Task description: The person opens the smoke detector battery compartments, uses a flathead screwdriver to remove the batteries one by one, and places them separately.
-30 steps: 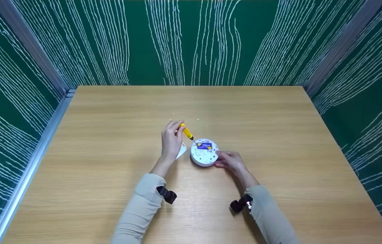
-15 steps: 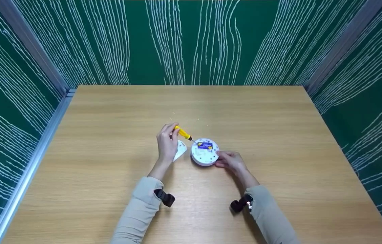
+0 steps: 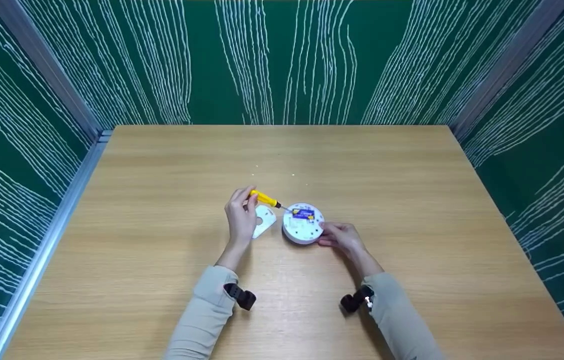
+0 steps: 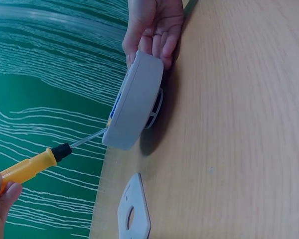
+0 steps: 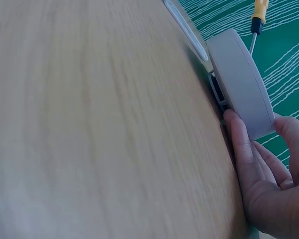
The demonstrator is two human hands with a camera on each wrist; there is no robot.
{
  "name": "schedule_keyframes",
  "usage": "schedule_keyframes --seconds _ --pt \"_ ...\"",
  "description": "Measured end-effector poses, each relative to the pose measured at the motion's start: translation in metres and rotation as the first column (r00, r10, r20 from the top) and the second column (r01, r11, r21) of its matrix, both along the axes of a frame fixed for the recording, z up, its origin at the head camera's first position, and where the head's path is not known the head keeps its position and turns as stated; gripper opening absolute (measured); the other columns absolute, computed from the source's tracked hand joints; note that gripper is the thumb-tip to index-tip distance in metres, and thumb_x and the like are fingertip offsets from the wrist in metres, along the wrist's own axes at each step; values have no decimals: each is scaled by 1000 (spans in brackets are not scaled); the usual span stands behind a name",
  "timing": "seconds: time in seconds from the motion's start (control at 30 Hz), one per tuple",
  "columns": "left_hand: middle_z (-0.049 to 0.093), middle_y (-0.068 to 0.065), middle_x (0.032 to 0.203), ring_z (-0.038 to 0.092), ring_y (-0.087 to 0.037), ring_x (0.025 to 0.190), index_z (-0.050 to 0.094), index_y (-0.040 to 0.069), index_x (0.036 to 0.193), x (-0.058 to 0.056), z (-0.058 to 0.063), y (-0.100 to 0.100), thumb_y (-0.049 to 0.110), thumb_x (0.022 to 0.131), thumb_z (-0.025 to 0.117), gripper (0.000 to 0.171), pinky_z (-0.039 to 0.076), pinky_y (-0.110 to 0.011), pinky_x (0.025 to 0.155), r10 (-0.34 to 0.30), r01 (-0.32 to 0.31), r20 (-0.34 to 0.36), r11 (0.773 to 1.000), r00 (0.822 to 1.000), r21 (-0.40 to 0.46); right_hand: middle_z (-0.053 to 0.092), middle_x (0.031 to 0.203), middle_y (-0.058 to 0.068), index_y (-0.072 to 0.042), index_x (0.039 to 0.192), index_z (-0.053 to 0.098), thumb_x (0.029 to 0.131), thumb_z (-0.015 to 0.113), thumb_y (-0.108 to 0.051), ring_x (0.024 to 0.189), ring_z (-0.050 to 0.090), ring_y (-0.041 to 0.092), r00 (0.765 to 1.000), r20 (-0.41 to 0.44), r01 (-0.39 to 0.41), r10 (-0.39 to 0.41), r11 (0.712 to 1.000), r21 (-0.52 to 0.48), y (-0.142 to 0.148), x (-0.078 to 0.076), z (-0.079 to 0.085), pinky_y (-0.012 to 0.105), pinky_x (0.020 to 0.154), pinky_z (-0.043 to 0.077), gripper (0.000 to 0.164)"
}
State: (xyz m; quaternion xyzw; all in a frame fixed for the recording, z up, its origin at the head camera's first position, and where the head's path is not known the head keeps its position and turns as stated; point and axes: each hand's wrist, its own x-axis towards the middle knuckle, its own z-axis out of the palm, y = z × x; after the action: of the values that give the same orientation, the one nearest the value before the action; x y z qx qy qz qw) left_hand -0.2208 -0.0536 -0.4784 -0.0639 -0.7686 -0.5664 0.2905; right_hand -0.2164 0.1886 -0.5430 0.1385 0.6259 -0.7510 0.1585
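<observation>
My left hand (image 3: pixel 241 215) pinches the yellow handle of a screwdriver (image 3: pixel 265 198), which slants down to the right. Its metal shaft meets the top face of a round white device that looks like a smoke detector (image 3: pixel 302 231), at the edge of a blue and yellow battery (image 3: pixel 303 214). In the left wrist view the screwdriver (image 4: pixel 27 169) reaches the rim beside the battery. With thumb above and fingers below, my right hand (image 3: pixel 343 238) grips the detector's right edge. The right wrist view shows the detector's side wall (image 5: pixel 241 84) and dark vents underneath.
A flat white plate (image 3: pixel 268 226) with a round hole lies on the wooden table (image 3: pixel 412 200), between my left hand and the detector. Several tiny light bits are scattered behind the detector. Green walls with white lines (image 3: pixel 282 65) stand around the table's back and sides.
My left hand has moved left and slightly lower, so the screwdriver lies flatter with its tip still at the battery. More of the white plate shows. My right hand stays in place.
</observation>
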Motion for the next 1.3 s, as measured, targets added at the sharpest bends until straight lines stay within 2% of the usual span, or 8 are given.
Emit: schedule_keyframes --seconds 0.57,0.73,0.93,1.03,1.1,1.2,1.23,1.3 --pt "60 -18 89 59 -24 76 61 -10 101 5 -17 -12 -7 82 56 20 52 -23 63 34 -42 96 996 995 81 64 77 15 16 114 47 84 58 -5 67 63 22 999 38 16 -17 1000 18 0 -2 2 31 69 52 38" --pt "60 -19 88 59 -26 77 61 -11 100 6 -19 -12 -8 81 57 20 52 -25 64 36 -51 120 991 992 121 64 77 14 18 115 46 85 56 -5 67 63 20 1000 23 11 -11 1000 27 0 -2 1 30 67 52 39" --pt "60 -20 87 59 -28 78 61 -12 98 8 -17 -10 -9 80 57 19 51 -22 64 56 -78 145 985 988 152 63 75 12 18 114 46 85 55 -4 66 63 20 1000 0 13 -13 1000 14 -2 -1 0 29 65 52 37" --pt "60 -19 89 58 -26 78 61 -12 100 9 -15 -10 -8 80 58 20 51 -20 64 46 -70 145 983 988 168 63 74 12 19 114 45 85 55 -3 66 63 20 1000 0 19 -19 1000 13 -2 0 1 29 65 53 37" --pt "59 -22 90 58 -29 79 60 -14 100 15 -6 -7 -9 80 57 20 52 -25 66 34 -61 147 980 989 188 63 75 12 18 114 45 85 55 -3 66 63 20 1000 6 20 -20 1000 13 -2 0 1 29 66 52 38" --pt "59 -22 90 58 -29 79 59 -15 100 18 -3 -6 -9 80 57 20 52 -25 67 24 -50 133 979 991 198 63 75 12 18 114 45 85 55 -4 66 63 19 1000 9 19 -19 1000 11 -2 0 2 30 66 52 38" --pt "58 -23 89 57 -30 79 59 -16 100 20 2 -6 -10 80 56 20 52 -27 67 23 -49 132 979 991 200 63 75 12 18 115 45 85 55 -4 66 63 20 1000 10 16 -16 1000 14 -2 0 2 30 67 52 38" --pt "58 -24 88 57 -31 79 59 -16 99 18 -1 -5 -11 80 56 20 52 -26 66 22 -48 125 977 992 207 63 75 13 18 115 45 85 56 -4 66 63 20 1000 15 17 -17 1000 19 -2 -1 2 30 67 52 38"
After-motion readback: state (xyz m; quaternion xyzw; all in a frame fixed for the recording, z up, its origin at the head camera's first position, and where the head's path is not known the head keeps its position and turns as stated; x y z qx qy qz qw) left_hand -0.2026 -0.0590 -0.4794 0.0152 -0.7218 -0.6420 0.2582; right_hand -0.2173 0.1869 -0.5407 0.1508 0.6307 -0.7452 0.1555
